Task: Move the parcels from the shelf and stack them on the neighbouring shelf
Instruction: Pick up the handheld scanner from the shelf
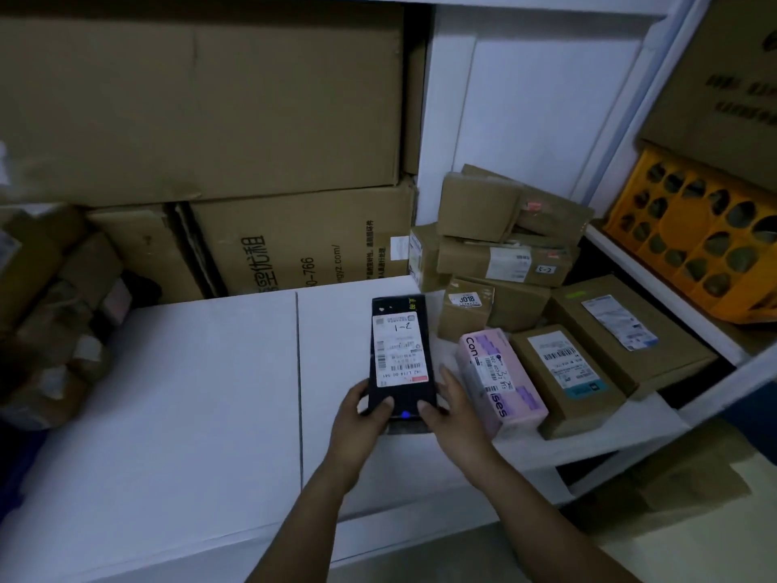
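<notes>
Left hand (366,414) and right hand (452,410) grip the near end of the black parcel (399,351), thumbs curled over its top. It is mid-frame at the white shelf (210,393), just left of the pink parcel (500,380). Judged: placement step; next, both hands release it squarely beside that row.

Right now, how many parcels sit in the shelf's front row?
4: black parcel between left hand and right hand, then rightward pink parcel, small brown parcel, large brown parcel. Stack behind may hide more.
</notes>
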